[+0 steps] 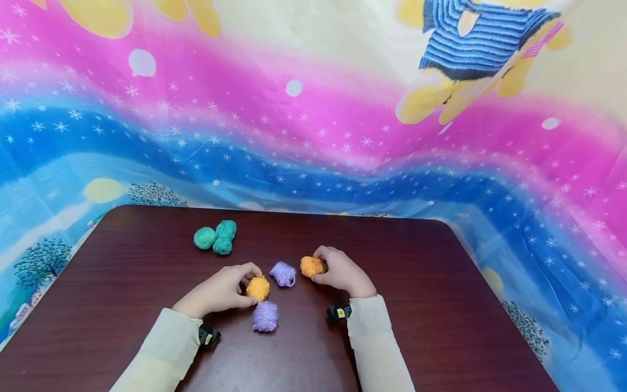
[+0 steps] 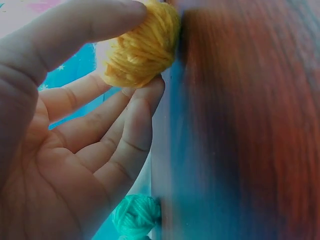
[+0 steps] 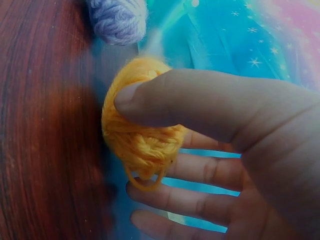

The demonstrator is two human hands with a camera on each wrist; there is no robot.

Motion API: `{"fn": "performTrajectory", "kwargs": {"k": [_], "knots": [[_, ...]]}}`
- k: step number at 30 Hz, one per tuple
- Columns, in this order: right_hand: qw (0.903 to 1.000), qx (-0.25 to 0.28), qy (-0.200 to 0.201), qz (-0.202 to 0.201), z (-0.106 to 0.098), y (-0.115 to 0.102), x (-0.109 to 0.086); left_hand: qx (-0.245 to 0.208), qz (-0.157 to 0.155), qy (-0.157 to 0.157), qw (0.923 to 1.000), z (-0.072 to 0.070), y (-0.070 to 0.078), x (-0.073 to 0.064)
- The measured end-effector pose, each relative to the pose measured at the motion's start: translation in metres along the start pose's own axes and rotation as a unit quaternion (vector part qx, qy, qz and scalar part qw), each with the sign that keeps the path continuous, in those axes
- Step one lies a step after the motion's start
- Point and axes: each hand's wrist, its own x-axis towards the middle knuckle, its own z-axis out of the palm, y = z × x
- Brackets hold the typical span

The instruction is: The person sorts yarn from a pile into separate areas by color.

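My left hand [image 1: 222, 289] pinches a yellow ball of yarn [image 1: 258, 288] between thumb and fingers, low over the table. In the left wrist view the thumb lies across this yellow ball [image 2: 145, 47]. An orange-yellow ball of yarn [image 1: 312, 266] is held by my right hand [image 1: 345, 271], thumb on its near side; a loose loop hangs from that ball [image 3: 145, 135] in the right wrist view. Between the hands lies a purple ball of yarn [image 1: 283, 274]. Another purple ball [image 1: 265, 317] sits just in front of the left hand's yellow one.
Three green balls of yarn [image 1: 215, 238] lie clustered toward the back left of the dark wooden table [image 1: 416, 326]. Behind the table's far edge hangs a colourful printed cloth [image 1: 333, 120]. Each wrist wears a small black camera [image 1: 209, 337].
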Motion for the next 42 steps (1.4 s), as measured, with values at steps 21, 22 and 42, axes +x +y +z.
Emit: {"fn": "performTrajectory", "kwargs": {"k": [21,22,42], "knots": [[0.9975,0.005,0.065,-0.027,0.002,-0.001,0.003,-0.032,-0.021,0.093,0.9950,0.004,0.000,0.003],[0.9973,0.005,0.067,-0.028,0.002,-0.001,0.004,-0.038,-0.022,0.103,0.9938,0.005,0.001,0.004],[0.9905,0.031,0.134,-0.009,-0.003,-0.003,0.001,-0.122,-0.038,0.189,0.9737,0.012,0.013,0.024]]}}
